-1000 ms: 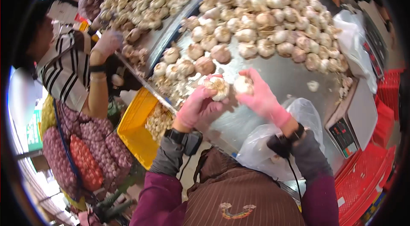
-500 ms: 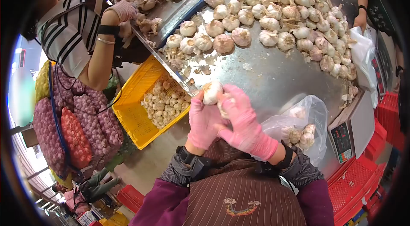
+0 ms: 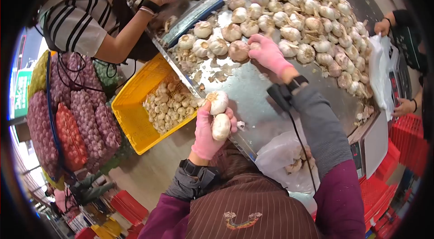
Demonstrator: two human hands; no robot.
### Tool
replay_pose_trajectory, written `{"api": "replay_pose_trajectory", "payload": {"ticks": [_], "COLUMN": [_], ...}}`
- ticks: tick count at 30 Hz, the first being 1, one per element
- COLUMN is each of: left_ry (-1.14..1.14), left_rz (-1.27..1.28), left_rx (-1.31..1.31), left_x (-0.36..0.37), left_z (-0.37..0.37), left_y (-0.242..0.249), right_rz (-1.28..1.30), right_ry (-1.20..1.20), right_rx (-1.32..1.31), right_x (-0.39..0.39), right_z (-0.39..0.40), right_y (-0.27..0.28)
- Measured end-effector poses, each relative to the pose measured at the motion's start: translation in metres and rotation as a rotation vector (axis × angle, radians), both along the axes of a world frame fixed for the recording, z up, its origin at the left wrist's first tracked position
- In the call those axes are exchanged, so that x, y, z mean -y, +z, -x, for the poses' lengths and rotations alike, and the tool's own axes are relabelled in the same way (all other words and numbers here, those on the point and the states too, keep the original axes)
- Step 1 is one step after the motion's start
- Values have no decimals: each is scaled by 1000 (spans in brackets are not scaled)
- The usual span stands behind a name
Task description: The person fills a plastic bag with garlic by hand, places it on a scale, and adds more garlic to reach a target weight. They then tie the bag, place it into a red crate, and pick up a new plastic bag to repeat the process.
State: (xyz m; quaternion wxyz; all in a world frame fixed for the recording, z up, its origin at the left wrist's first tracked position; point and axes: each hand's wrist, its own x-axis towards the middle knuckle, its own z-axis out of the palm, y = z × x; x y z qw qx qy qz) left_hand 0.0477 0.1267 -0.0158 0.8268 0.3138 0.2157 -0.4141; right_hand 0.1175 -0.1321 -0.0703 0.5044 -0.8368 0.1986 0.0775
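Observation:
My left hand (image 3: 207, 135), in a pink glove, is closed around two garlic bulbs: an upper white bulb (image 3: 217, 101) and a lower, smoother bulb (image 3: 221, 127). Stretched out over the metal table (image 3: 253, 90), my right hand (image 3: 270, 54), also gloved in pink, has its fingers closed on another garlic bulb (image 3: 255, 46), mostly hidden by the glove. Right beside that one sits a pinkish garlic bulb (image 3: 238, 51). A large heap of garlic (image 3: 312, 24) spreads behind and to the right of my right hand.
A clear plastic bag (image 3: 273, 155) holding garlic lies near my right forearm, with a scale (image 3: 375, 151) beyond it. A yellow crate (image 3: 129, 126) of small bulbs stands to the left. A co-worker in a striped shirt (image 3: 81, 26) handles garlic; another person's hands (image 3: 383, 26) are at far right.
My right hand has left my left hand and reached forward to a garlic bulb on the table. My left hand stays near the table edge, now with two bulbs plainly visible.

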Motion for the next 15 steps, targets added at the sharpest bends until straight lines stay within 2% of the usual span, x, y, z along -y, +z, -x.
{"api": "replay_pose_trajectory", "payload": {"ticks": [1, 2, 4, 7, 12, 14, 15], "left_ry": [-23, -41, 16, -7, -29, 80, 64], "left_rz": [15, 26, -19, -37, -93, 81, 87], "left_rx": [127, 251, 213, 277, 279, 92, 91], "left_x": [-7, -14, -23, -33, -42, -44, -42], "left_z": [-2, -3, -7, -9, -7, -8, -8], "left_y": [-2, -5, 3, 7, -1, 2, 3], "right_rz": [-422, -949, -1563, -1707, -1789, -1451, -1447], "right_ry": [-128, -279, -504, -456, -401, -414, -427], "right_rx": [24, 39, -152, -176, -153, -63, -50], "right_x": [-5, -20, -48, -91, -116, -125, -124], "right_z": [6, 24, 52, 84, 95, 94, 96], "right_y": [2, 21, 37, 60, 58, 61, 63]}}
